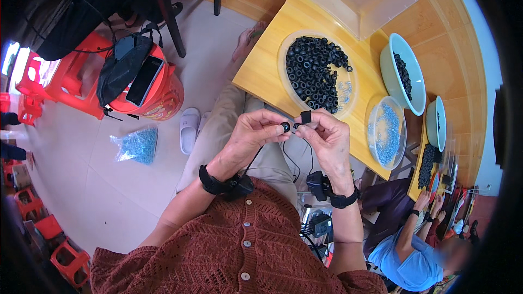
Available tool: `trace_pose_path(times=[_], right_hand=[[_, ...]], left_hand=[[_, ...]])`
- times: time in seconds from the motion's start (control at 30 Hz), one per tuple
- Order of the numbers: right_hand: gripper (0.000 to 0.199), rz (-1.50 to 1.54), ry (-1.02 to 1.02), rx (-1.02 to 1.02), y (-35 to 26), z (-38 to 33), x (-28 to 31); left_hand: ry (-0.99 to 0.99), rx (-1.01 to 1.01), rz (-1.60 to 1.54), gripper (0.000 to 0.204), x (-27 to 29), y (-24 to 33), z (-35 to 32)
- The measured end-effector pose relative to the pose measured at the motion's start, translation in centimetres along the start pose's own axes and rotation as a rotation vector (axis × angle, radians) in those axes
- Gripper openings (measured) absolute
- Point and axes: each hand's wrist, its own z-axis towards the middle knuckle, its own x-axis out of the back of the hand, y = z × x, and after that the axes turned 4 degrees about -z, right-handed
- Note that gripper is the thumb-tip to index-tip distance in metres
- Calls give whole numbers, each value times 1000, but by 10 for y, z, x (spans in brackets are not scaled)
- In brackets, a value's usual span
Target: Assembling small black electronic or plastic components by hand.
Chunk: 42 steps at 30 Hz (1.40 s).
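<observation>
In front of my lap, my left hand [253,135] pinches a small round black ring-like part [285,127] between thumb and fingertips. Close beside it, my right hand [328,139], with a black band around one finger, is closed on a small dark piece [297,126], mostly covered by the fingers. Whether the two pieces touch, I cannot tell. Just beyond my hands is a shallow clear dish [284,71] heaped with black ring-like parts [311,68]; a few pale blue bits show at its right side. To its right, a clear round tub [403,144] contains light blue pieces [387,133].
The yellow wooden table [261,71] carries a clear plastic bin [354,0] and a pale green bowl [419,84]. A co-worker in a blue shirt [411,264] sits lower right. At left are a red bucket [163,98], a bag of blue pieces [136,146] and slippers [188,130]. Thin cables hang below my hands.
</observation>
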Motion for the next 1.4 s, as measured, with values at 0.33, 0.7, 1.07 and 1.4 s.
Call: trace_pose_path(times=[0.33,0.7,1.07,1.4], right_hand=[[15,-368,31,161,-5,-4,-7],[14,-521,66,169,-2,-3,-19],[16,-586,85,154,9,0,-24],[28,-750,131,273,20,-4,-33]], left_hand=[[2,-15,12,16,-3,0,0],[41,-86,172,15,0,-3,-2],[119,-270,285,12,-4,-12,4],[350,-311,436,7,-12,-22,6]])
